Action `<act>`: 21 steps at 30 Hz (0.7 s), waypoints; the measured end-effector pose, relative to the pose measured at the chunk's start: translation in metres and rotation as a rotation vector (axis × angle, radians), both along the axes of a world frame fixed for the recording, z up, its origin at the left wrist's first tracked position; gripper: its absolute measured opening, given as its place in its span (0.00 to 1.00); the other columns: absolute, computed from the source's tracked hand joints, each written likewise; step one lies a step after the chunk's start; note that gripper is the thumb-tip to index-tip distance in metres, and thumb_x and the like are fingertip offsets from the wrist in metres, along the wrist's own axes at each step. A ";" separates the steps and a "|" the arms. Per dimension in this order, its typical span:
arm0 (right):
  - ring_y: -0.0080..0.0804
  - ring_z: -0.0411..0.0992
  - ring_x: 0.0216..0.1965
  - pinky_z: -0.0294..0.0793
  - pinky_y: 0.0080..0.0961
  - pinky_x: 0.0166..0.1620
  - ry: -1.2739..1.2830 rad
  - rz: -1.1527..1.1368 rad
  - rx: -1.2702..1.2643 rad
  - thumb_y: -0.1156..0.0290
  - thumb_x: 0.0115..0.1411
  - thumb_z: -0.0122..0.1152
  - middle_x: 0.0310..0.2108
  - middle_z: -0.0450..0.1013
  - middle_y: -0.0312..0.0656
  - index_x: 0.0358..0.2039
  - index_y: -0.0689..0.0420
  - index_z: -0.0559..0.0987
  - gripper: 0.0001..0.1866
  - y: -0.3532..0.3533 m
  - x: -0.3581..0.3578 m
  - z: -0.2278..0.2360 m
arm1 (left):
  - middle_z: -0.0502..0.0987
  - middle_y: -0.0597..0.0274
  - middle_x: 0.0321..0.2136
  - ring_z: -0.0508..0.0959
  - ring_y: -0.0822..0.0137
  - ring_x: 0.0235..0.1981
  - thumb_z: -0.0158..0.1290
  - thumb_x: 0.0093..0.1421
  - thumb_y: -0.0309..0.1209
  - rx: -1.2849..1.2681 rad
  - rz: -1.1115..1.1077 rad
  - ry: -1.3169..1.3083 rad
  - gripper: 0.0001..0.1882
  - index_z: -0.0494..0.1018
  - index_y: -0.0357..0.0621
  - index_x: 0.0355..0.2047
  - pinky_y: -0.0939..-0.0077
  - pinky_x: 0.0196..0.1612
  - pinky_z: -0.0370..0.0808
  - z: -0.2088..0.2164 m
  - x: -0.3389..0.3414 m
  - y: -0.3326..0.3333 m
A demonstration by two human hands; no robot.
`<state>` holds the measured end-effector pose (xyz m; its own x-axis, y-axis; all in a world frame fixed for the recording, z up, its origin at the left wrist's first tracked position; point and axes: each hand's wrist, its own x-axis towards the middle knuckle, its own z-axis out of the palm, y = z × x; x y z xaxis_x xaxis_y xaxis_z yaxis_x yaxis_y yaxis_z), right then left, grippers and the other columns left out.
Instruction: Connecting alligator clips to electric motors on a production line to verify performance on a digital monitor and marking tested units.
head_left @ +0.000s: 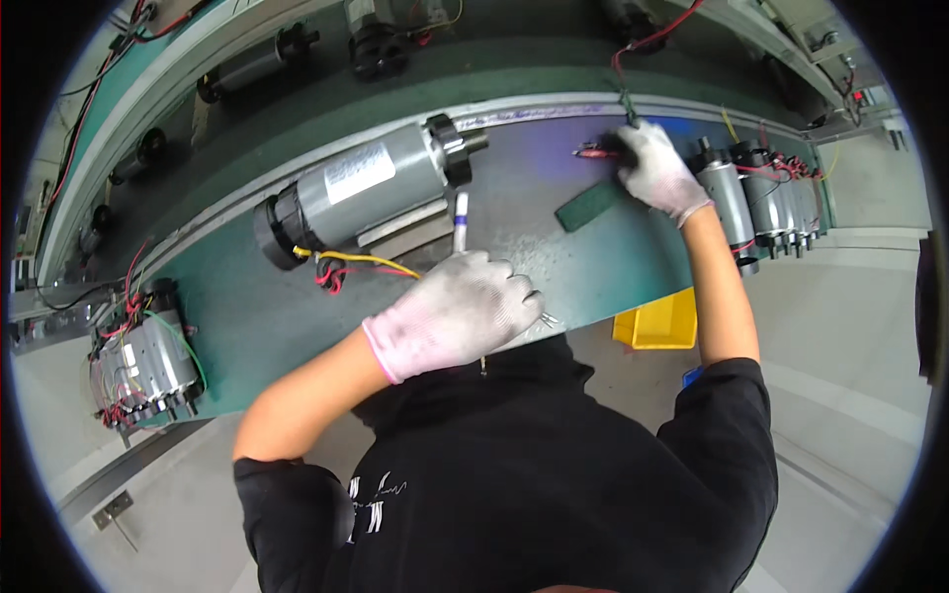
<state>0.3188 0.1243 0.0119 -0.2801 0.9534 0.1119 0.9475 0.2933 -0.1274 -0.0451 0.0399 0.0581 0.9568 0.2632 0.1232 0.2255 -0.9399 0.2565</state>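
Note:
My left hand [457, 308], in a grey-white glove with a pink cuff, is closed near the bench's front edge. Thin metal tips [549, 319] show beside its fingers; what it grips is hidden. A yellow wire [371, 260] runs from a grey cylindrical motor [361, 188] to under this hand. Just beyond the knuckles lies a white marker pen [461, 222] with a purple band. Over the bench's far right side, my gloved right hand [657, 170] is closed and slightly blurred. A dark tool with red parts [597, 152] is at its fingers, its kind unclear.
A grey metal block [407, 229] sits by the motor. On the green bench lies a dark green pad [586, 206]. More motors stand at right [727, 198] and left [158, 356]. A red cord [652, 42] hangs above my right hand. A yellow bin [660, 324] is below the edge.

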 end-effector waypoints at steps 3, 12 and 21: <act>0.56 0.73 0.52 0.73 0.49 0.59 -0.059 0.045 0.050 0.71 0.61 0.64 0.45 0.77 0.52 0.51 0.59 0.82 0.17 0.012 0.018 -0.017 | 0.81 0.63 0.28 0.84 0.61 0.32 0.58 0.61 0.32 0.051 0.119 -0.204 0.05 0.80 0.46 0.35 0.64 0.39 0.82 -0.004 0.003 0.003; 0.54 0.81 0.44 0.80 0.39 0.48 0.340 0.259 -0.152 0.76 0.64 0.69 0.44 0.82 0.55 0.53 0.62 0.82 0.17 -0.002 -0.038 0.036 | 0.86 0.60 0.34 0.79 0.80 0.27 0.59 0.71 0.26 -1.122 0.849 -0.902 0.11 0.82 0.31 0.50 0.82 0.29 0.76 0.015 -0.015 0.002; 0.57 0.78 0.44 0.78 0.46 0.51 0.076 0.418 0.046 0.70 0.64 0.68 0.41 0.79 0.55 0.48 0.62 0.82 0.14 0.013 -0.050 -0.010 | 0.85 0.54 0.32 0.78 0.75 0.25 0.59 0.70 0.25 -1.215 0.902 -1.032 0.09 0.80 0.27 0.45 0.80 0.27 0.75 0.007 -0.024 -0.001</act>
<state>0.2689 0.1371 0.0021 -0.6304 0.7534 0.1868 0.7346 0.6568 -0.1701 -0.0688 0.0390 0.0655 0.1635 0.9783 -0.1269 -0.1732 0.1551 0.9726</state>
